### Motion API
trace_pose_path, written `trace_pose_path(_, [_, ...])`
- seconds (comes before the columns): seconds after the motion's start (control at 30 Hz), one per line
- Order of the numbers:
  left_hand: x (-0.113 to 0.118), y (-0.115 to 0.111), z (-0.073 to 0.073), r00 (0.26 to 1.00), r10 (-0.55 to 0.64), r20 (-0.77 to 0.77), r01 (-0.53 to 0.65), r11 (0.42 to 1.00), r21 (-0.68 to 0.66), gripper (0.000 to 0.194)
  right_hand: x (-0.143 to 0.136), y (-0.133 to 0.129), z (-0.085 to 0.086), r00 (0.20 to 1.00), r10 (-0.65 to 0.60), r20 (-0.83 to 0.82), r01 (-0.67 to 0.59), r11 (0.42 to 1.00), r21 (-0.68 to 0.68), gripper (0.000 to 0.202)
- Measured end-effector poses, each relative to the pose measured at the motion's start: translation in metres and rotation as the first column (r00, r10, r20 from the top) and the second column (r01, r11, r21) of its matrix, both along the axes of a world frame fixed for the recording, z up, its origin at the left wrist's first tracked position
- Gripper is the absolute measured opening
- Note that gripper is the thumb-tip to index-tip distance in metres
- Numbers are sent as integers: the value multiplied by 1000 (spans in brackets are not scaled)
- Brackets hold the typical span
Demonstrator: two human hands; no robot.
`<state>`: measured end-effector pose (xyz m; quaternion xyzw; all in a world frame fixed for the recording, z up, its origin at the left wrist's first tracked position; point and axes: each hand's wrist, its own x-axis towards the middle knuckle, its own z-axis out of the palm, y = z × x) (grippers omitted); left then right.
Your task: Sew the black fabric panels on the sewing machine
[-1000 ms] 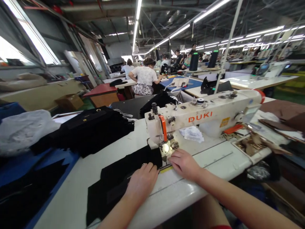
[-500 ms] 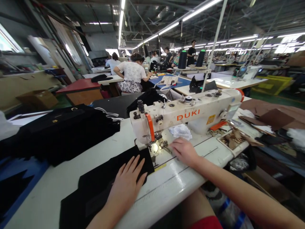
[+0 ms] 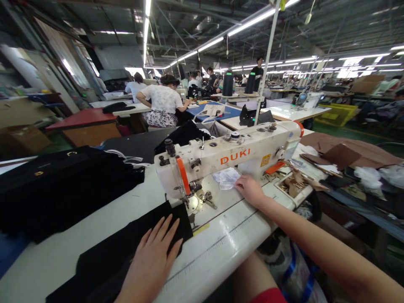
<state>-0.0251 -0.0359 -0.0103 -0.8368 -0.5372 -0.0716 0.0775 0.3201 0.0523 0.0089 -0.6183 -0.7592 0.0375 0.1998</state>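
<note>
My left hand [image 3: 154, 252] lies flat with fingers spread on a black fabric piece [image 3: 101, 259], whose far corner reaches close to the needle area of the white sewing machine [image 3: 205, 158]. Under the machine's arm, a small pile of thin white labels [image 3: 225, 176] rests on the machine bed. My right hand [image 3: 251, 191] is at the right edge of that pile, thumb and fingertips pinched together on a label's edge. Its fingertips are partly hidden.
A heap of black bags [image 3: 63, 185] covers the table's left side. Right of the machine is a tray [image 3: 298, 198] with metal fittings and brown pieces. Brown sheets [image 3: 337, 153] lie farther right. Thread cones [image 3: 227, 84] stand behind, and a co-worker in white [image 3: 162, 101] sits ahead.
My right hand has moved from beside the needle plate to the white labels, rightward along the bed. My left hand stays on the black fabric. The camera view has turned slightly right.
</note>
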Motion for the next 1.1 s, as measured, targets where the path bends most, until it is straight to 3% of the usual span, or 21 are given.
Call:
trace_pose_path(0.37, [-2, -2, 1, 999, -2, 42, 2, 1000, 1, 55, -1, 0, 10, 999, -47, -8, 48, 999, 26, 15])
trace_pose_path(0.73, [-2, -2, 0, 998, 1, 56, -1, 1000, -9, 55, 2, 5, 8, 995, -87, 56, 90, 994, -65, 15])
trace_pose_path(1.1, [-1, -1, 0, 998, -2, 56, 1, 1000, 7, 55, 4, 1, 11, 992, -105, 70, 109, 993, -51, 18])
